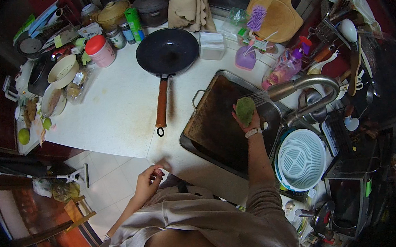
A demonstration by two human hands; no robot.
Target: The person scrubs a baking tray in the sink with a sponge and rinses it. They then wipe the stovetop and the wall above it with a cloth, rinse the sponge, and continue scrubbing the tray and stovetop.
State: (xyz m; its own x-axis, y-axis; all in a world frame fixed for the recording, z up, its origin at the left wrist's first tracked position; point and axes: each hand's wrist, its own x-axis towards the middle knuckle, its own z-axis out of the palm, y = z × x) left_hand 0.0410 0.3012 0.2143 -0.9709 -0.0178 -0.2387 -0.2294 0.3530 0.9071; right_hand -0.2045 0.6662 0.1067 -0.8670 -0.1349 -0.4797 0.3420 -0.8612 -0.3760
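My right hand (251,124) holds a green scrubbing sponge (244,110) over the sink (280,144). Thin streams of water run from the metal faucet (287,90) onto or just beside the sponge. Below lies a dark, brown-stained metal tray (207,119) with a wire handle at its left side. Near the counter's front edge, my left hand (148,182) hangs with curled fingers; whether something small is in it cannot be made out. A black frying pan (167,50) rests on the counter, its wooden handle towards me.
Right of the sink sits a pale blue plastic colander (301,160). Behind stand a purple brush (256,18) in its holder, a pink soap bottle (284,69) and a white tissue box (211,47). On the left are a red-lidded jar (101,51) and a cream strainer bowl (63,71).
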